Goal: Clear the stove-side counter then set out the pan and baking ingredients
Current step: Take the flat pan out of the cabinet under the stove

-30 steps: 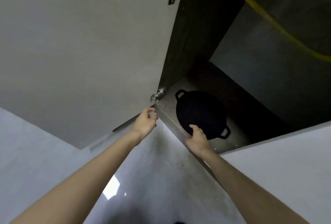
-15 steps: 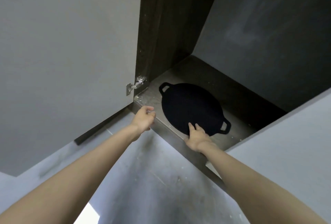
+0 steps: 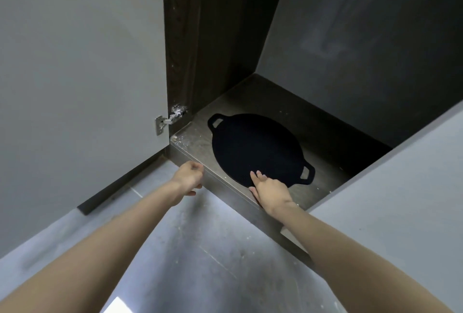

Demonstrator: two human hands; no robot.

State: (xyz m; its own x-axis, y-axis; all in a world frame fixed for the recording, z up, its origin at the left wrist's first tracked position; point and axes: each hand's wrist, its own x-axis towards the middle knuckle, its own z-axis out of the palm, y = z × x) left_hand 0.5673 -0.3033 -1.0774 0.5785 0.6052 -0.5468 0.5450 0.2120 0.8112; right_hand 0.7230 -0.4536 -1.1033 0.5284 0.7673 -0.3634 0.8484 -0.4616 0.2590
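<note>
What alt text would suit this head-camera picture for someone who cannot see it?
A person's right hand touches a black two-handled pan lying flat in an open cabinet. The left hand, fingers curled, hovers at the cabinet's front edge.

No text, label, brand name, number or sign can be read anywhere in the view. No marking is seen on the black pan, the cabinet door or the shelf.
</note>
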